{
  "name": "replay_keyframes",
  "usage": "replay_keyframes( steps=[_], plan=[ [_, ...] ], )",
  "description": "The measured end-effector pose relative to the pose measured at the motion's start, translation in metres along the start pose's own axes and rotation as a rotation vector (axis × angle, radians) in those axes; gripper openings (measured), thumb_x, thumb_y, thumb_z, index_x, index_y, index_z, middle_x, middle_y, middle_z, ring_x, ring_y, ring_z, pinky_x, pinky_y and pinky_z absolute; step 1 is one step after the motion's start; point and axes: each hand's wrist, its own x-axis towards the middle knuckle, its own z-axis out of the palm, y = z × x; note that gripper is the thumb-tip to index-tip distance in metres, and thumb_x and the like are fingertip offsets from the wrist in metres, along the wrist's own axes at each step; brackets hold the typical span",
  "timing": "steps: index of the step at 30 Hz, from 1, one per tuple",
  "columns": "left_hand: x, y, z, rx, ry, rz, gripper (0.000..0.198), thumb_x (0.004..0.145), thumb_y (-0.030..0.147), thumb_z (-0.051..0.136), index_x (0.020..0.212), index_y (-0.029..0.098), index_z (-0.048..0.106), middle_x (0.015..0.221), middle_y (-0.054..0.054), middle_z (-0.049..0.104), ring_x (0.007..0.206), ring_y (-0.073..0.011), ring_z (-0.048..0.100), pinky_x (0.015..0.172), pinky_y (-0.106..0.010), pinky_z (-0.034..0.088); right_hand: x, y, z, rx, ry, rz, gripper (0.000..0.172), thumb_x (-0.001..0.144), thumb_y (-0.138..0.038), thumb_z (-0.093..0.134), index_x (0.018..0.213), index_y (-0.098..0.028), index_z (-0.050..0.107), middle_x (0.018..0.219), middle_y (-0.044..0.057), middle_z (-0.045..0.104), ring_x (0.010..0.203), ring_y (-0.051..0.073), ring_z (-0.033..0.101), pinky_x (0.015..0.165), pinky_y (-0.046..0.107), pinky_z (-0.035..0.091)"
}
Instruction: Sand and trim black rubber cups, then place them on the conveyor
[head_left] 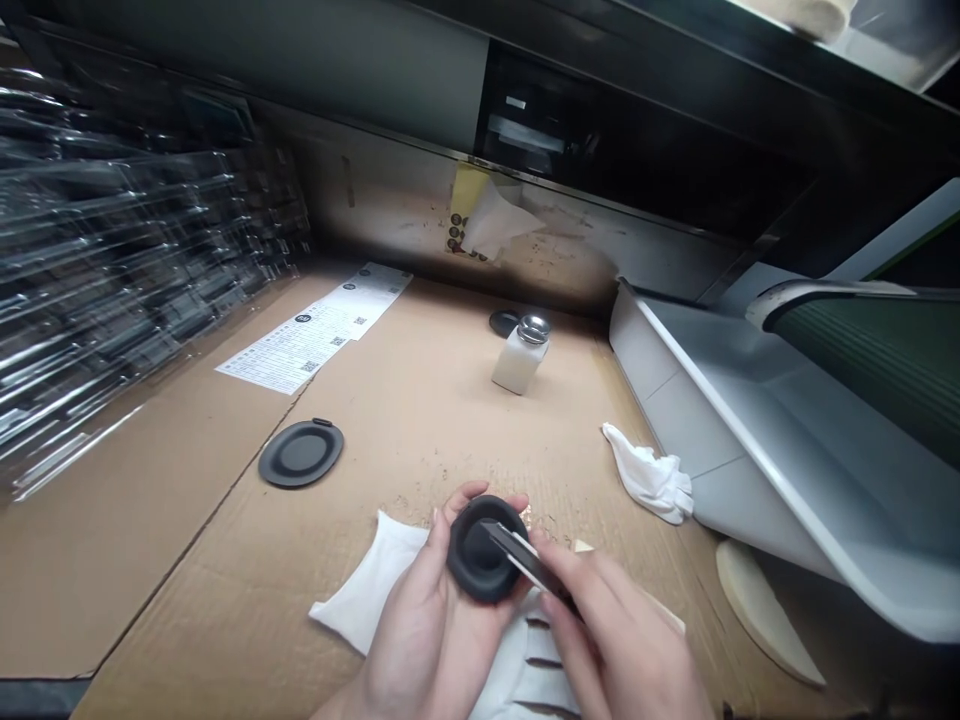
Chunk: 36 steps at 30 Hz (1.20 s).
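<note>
The fingers of the left hand [424,625] clench a round black rubber disc [469,570], and those of the right hand [619,630] grasp a flat dark tool [525,558] against it, above a white cloth [367,570]. Farther along the cardboard [187,560] stand another black disc [300,453] and a white pump bottle [517,367].

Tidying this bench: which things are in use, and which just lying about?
In use: left hand, holding black disc; right hand, holding flat dark tool; white cloth beneath.
Lying about: black oval disc, white metal-capped bottle, printed sheets, crumpled white cloth.
</note>
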Motion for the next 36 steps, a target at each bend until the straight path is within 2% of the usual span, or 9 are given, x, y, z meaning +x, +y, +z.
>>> replay_keyframes(
  steps=[4, 8, 19, 29, 36],
  plan=[
    [-0.001, 0.001, -0.002, -0.024, 0.007, 0.009, 0.029, 0.088, 0.029, 0.040, 0.116, 0.022, 0.047, 0.116, -0.013, 0.058, 0.104, -0.0246, 0.057, 0.096, -0.041, 0.036, -0.001, -0.011, 0.020, 0.048, 0.032, 0.041, 0.031, 0.088, -0.022, 0.045, 0.118, -0.019, 0.050, 0.089, 0.004, 0.065, 0.073, 0.013, 0.063, 0.065, 0.020, 0.051],
    [-0.001, 0.002, -0.001, -0.057, 0.002, 0.005, 0.028, 0.088, 0.028, 0.040, 0.113, 0.020, 0.049, 0.114, -0.013, 0.058, 0.104, -0.0246, 0.057, 0.097, -0.041, 0.036, -0.004, -0.009, 0.025, 0.016, 0.009, 0.011, 0.036, 0.087, -0.020, 0.045, 0.122, -0.018, 0.048, 0.090, 0.005, 0.065, 0.072, 0.013, 0.064, 0.067, 0.021, 0.052],
    [-0.001, 0.001, 0.002, -0.037, 0.022, 0.008, 0.024, 0.088, 0.029, 0.040, 0.104, 0.020, 0.054, 0.107, -0.009, 0.061, 0.102, -0.0241, 0.056, 0.091, -0.041, 0.041, -0.002, -0.012, 0.029, -0.012, 0.011, 0.031, 0.034, 0.087, -0.019, 0.044, 0.121, -0.017, 0.051, 0.087, 0.005, 0.065, 0.071, 0.013, 0.064, 0.066, 0.021, 0.053],
    [-0.002, 0.001, 0.002, 0.000, -0.005, -0.001, 0.025, 0.088, 0.032, 0.041, 0.106, 0.021, 0.053, 0.108, -0.009, 0.060, 0.104, -0.0272, 0.056, 0.089, -0.041, 0.042, -0.001, -0.010, 0.024, 0.034, -0.012, 0.003, 0.037, 0.086, -0.017, 0.045, 0.123, -0.017, 0.050, 0.090, 0.006, 0.065, 0.074, 0.014, 0.063, 0.064, 0.022, 0.052],
    [0.001, 0.001, 0.002, -0.005, -0.020, -0.006, 0.025, 0.088, 0.033, 0.040, 0.106, 0.021, 0.053, 0.108, -0.009, 0.061, 0.104, -0.0265, 0.056, 0.089, -0.039, 0.042, 0.000, -0.009, 0.023, 0.051, -0.020, -0.002, 0.037, 0.086, -0.016, 0.045, 0.123, -0.019, 0.050, 0.087, 0.006, 0.064, 0.071, 0.014, 0.062, 0.059, 0.022, 0.050]
  ],
)
